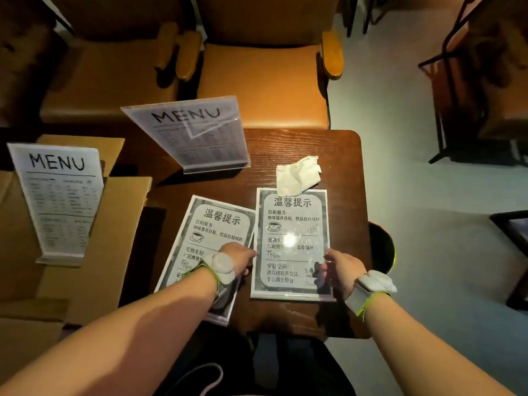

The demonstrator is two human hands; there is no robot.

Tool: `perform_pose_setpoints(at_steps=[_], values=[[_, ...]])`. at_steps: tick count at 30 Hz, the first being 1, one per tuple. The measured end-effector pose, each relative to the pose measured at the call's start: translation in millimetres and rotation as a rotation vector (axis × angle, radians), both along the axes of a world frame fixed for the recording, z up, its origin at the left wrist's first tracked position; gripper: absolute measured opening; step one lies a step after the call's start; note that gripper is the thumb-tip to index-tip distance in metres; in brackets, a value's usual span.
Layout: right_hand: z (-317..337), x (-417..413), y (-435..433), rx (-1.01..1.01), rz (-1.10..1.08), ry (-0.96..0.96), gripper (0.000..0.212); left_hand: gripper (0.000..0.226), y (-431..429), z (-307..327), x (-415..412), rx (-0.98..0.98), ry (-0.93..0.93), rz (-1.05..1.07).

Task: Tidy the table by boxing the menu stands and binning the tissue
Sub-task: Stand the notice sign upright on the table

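Two flat acrylic notice stands lie on the dark wooden table (337,150). My left hand (238,257) touches the left edge of the right-hand stand (291,224), and my right hand (340,267) grips its right edge. The left-hand flat stand (211,224) lies partly under my left wrist. An upright MENU stand (197,135) rises at the table's far side. A second MENU stand (61,201) stands on the cardboard box (120,212) at the left. A crumpled white tissue (298,174) rests just beyond the right stand's top edge.
Two brown armchairs (263,81) stand beyond the table. A dark round bin (383,247) with a green rim sits on the floor at the table's right edge. Dark furniture frames (457,95) stand at the far right on the grey floor.
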State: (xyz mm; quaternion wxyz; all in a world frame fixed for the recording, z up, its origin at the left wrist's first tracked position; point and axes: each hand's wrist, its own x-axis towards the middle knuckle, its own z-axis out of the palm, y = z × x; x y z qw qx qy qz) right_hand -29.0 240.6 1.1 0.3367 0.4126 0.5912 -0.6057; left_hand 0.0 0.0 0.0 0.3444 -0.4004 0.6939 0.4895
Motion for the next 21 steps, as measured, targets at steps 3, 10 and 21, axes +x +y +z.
perform_pose_setpoints(at_steps=[3, 10, 21], values=[[-7.3, -9.8, 1.4, 0.078, 0.020, -0.014, 0.015, 0.023, 3.2, -6.7, -6.5, -0.016, -0.002, -0.013], [-33.7, -22.4, 8.3, 0.242, 0.213, -0.003, 0.022, 0.057, 10.9, -32.0, -6.7, -0.017, -0.098, 0.036], [-52.0, -8.9, 15.2, 0.178, 0.280, -0.053, 0.064, 0.074, 34.8, -35.4, -9.6, 0.123, -0.178, 0.088]])
